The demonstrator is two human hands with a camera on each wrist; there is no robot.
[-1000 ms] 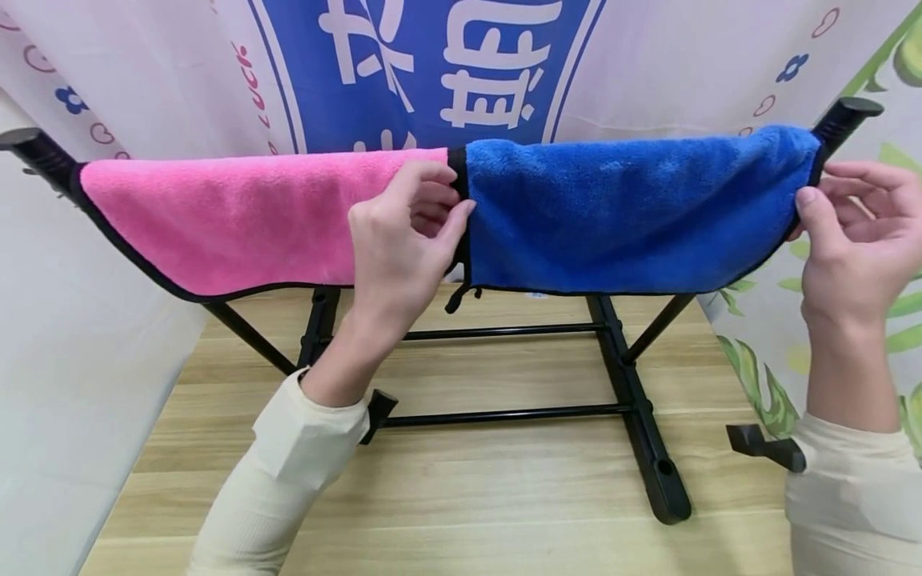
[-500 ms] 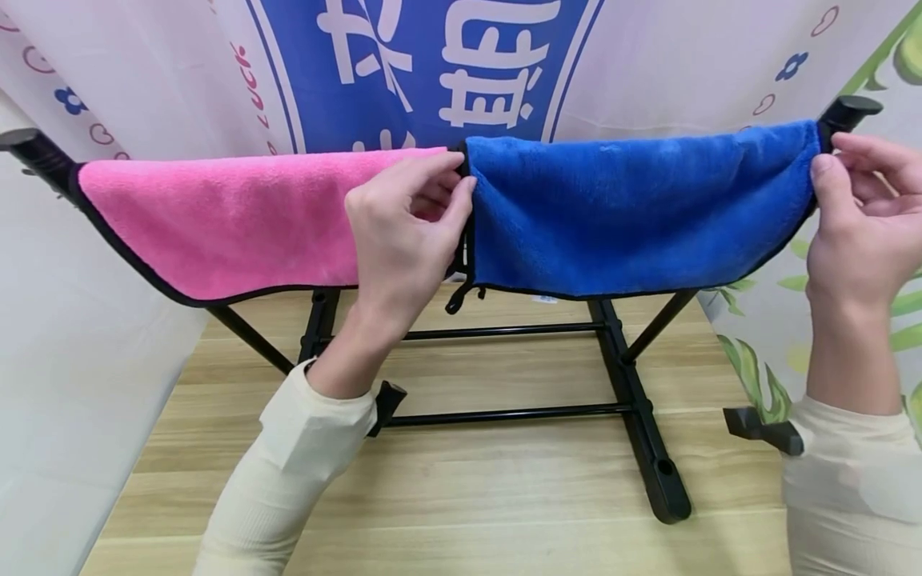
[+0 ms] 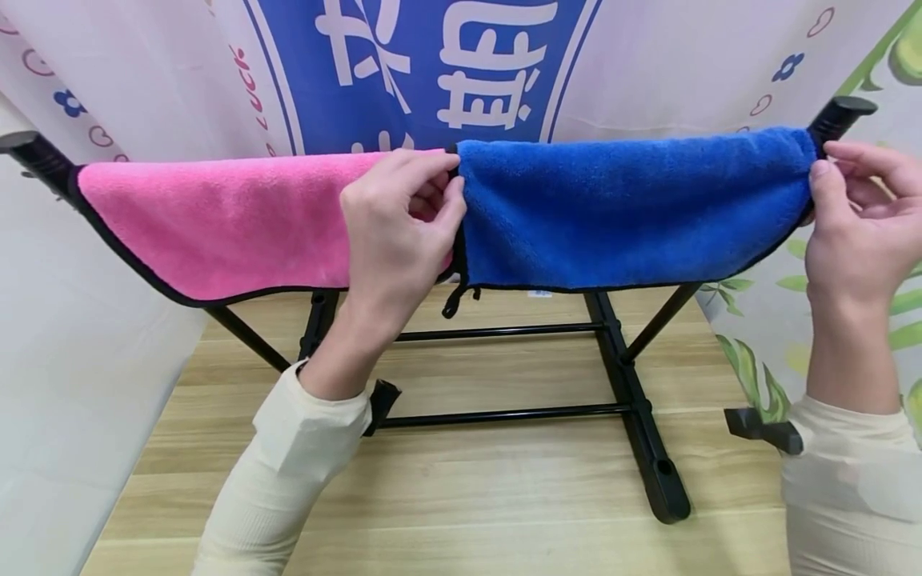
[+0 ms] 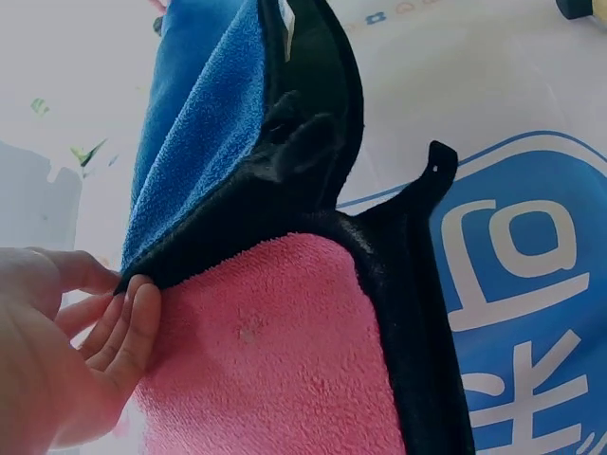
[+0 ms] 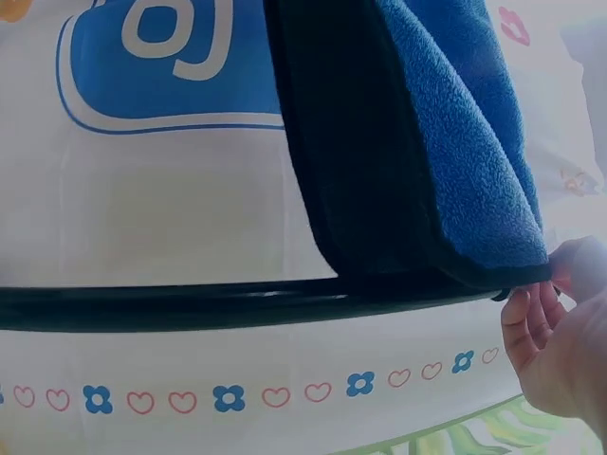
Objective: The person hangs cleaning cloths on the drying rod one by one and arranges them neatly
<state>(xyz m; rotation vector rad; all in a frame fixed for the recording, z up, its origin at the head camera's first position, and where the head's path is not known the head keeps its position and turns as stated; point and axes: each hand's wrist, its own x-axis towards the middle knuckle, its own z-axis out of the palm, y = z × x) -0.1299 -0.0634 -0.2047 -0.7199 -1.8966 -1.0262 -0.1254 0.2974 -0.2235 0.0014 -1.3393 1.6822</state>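
Observation:
A blue plush towel [image 3: 634, 212] with black trim hangs folded over the top bar of a black rack [image 3: 648, 448], right of a pink plush towel [image 3: 209, 228]. At the seam between them, my left hand [image 3: 396, 220] pinches the blue towel's left edge near the top. The left wrist view shows thumb and fingertips [image 4: 133, 308] together on that black-trimmed edge. My right hand [image 3: 860, 228] pinches the blue towel's upper right edge beside the rack's upright. Cloth covers the top bar, and my left hand hides part of the pink towel.
The rack stands on a light wooden table [image 3: 504, 496], its foot bars running toward me. A white curtain [image 3: 648, 72] with a blue printed panel hangs close behind. Black loops [image 3: 451, 302] dangle at the seam. A leaf-patterned cloth [image 3: 763, 376] borders the right side.
My left fingertips have moved higher up the blue towel's edge. My right hand has gone up and slightly right; the blue towel's top rose, then settled back onto the bar, smoother along its front.

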